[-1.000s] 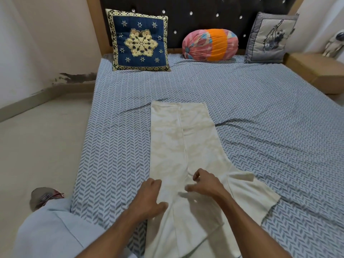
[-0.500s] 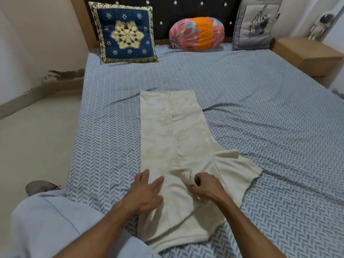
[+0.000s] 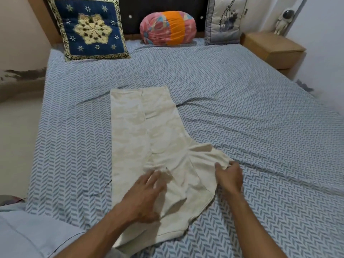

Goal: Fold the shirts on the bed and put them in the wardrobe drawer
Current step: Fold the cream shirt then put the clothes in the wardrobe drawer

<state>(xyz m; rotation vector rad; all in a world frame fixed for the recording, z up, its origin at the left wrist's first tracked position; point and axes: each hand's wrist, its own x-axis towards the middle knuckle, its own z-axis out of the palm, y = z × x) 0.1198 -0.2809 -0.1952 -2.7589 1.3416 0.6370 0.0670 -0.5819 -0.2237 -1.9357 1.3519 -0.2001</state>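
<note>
the bed (image 3: pixel 242 112) fills most of the frame, its blue-and-white herringbone sheet bare across the whole right half and along a strip at the left edge, where it drops to pale floor (image 3: pixel 16 138). one cream shirt (image 3: pixel 149 138) lies flat in the centre, a long panel running from mid-frame down toward the bottom, with its one visible sleeve sticking out to the right at lower centre. three cushions line the dark headboard along the top: a navy embroidered cushion (image 3: pixel 91 28) at upper left, a pink-and-orange round cushion (image 3: pixel 167 27) at top centre, a grey printed cushion (image 3: pixel 225 21) at upper right. one wooden bedside cabinet (image 3: pixel 273 49) stands at the far upper right, just beside the mattress edge, with one small astronaut figure (image 3: pixel 283 21) beside the wall above it. both bare hands work at lower centre. the left hand (image 3: pixel 147 194) lies with fingers spread and straight on the shirt's lower body, motion-blurred. the right hand (image 3: pixel 229 177) pinches the sleeve's outer edge between thumb and fingers. a pale blue sleeve (image 3: pixel 31 233) shows in the lower left corner.
</note>
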